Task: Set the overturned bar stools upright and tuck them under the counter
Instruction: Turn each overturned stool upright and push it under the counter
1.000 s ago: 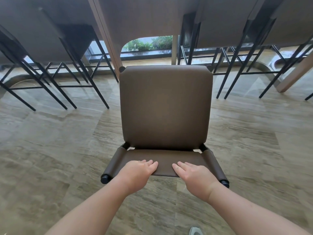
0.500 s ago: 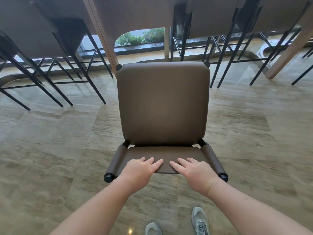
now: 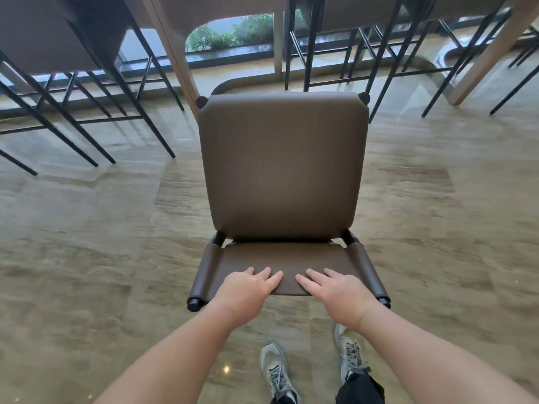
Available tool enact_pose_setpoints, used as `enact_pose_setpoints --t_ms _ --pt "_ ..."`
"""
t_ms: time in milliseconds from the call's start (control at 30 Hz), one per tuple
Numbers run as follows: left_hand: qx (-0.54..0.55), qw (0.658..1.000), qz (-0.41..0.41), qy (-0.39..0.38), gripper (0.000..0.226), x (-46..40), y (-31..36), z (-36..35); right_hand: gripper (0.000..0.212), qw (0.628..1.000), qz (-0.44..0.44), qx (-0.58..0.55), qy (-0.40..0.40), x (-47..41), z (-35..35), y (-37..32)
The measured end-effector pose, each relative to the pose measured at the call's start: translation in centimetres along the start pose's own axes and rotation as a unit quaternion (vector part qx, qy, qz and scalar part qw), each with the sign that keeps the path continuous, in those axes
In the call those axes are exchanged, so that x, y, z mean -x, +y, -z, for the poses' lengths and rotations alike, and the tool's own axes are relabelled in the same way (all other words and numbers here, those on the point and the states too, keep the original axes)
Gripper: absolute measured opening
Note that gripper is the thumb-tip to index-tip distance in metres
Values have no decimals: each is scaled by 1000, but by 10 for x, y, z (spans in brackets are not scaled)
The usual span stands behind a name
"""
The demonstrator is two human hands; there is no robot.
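Note:
A brown padded bar stool (image 3: 281,167) stands upright on the floor right in front of me, its seat facing up. Its low backrest (image 3: 287,263) is nearest me, between two padded side posts. My left hand (image 3: 248,290) and my right hand (image 3: 335,290) lie side by side over the backrest's top edge. The fingers rest on its front face and the thumbs are hidden behind it. The counter's underside (image 3: 221,7) spans the top of the view, and the stool's front edge is close to a slanted wooden counter leg (image 3: 175,59).
Upright stools with thin black legs stand under the counter at the left (image 3: 87,106) and the right (image 3: 379,53). Another wooden support (image 3: 493,51) slants at far right. The polished stone floor (image 3: 87,243) surrounds the stool. My two shoes (image 3: 315,368) are below the backrest.
The stool has slid forward toward the counter with both hands on its backrest. My feet have come into view behind it.

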State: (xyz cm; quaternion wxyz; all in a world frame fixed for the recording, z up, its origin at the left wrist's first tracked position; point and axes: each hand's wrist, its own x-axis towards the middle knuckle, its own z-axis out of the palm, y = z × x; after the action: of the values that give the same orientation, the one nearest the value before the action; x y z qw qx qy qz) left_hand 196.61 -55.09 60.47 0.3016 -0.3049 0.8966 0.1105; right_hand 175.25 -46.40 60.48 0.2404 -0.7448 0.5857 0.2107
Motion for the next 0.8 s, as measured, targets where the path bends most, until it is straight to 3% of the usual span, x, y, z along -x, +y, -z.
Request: enact_pose_setpoints --t_ms 367,800 --pt "1 1000 -11 21 68 25 2 -7 76 1000 0 -11 -4 22 7 -22" --pt "14 1000 4 23 65 51 57 2 74 999 31 5 -14 78 5 -8"
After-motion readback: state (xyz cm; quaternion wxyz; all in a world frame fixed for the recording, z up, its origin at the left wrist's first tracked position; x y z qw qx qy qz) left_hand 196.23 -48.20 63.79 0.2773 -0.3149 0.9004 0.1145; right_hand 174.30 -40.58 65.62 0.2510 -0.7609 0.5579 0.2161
